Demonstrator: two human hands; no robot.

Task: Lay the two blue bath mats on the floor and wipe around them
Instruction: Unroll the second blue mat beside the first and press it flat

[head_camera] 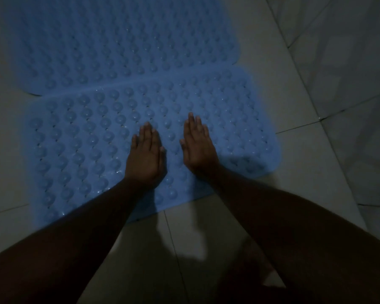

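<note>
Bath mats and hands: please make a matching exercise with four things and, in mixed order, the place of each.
Things:
1. near mat
2. far mat
3. left hand
4. right hand

Places:
A. flat on the near mat, toward the tiled wall
B. at the top of the view, no hand on it
C. flat on the near mat, on the side away from the wall
D. under both hands

Pairs: 1-D, 2-B, 3-C, 4-A
</note>
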